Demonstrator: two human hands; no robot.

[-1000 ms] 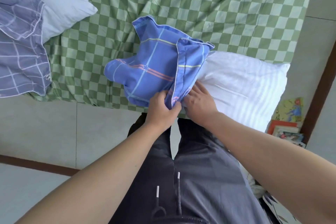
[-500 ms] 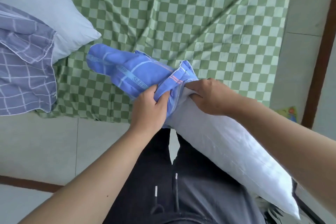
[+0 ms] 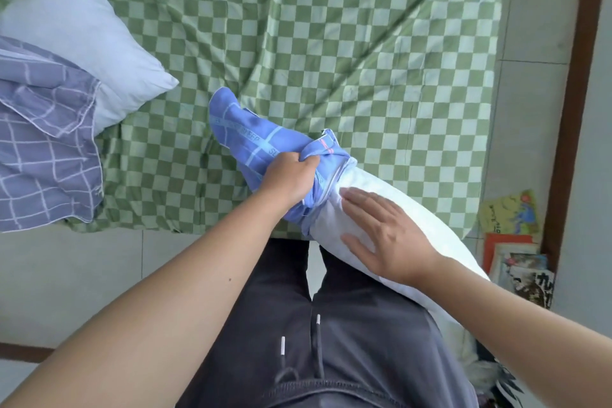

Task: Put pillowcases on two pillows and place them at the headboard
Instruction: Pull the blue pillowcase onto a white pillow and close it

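A white pillow (image 3: pixel 417 225) slants from the bed's near edge down past my right hip. Its far end sits inside a bright blue pillowcase (image 3: pixel 238 129) with pale stripes, bunched at the opening. My left hand (image 3: pixel 288 175) is closed on the gathered blue fabric at that opening. My right hand (image 3: pixel 384 235) lies flat on the bare pillow with fingers spread, holding nothing. A second white pillow (image 3: pixel 82 33) rests at the bed's left, partly under a purple grid-patterned pillowcase (image 3: pixel 43 149).
The bed wears a green and white checked sheet (image 3: pixel 347 43). Grey tiled floor (image 3: pixel 66 281) lies in front of it. A stack of books (image 3: pixel 510 242) sits on the floor at the right, beside a brown wooden strip (image 3: pixel 573 109).
My right hand has let go of the pillowcase edge and slid down onto the bare pillow, now flat. The blue case and pillow end have shifted right; my left hand keeps its grip.
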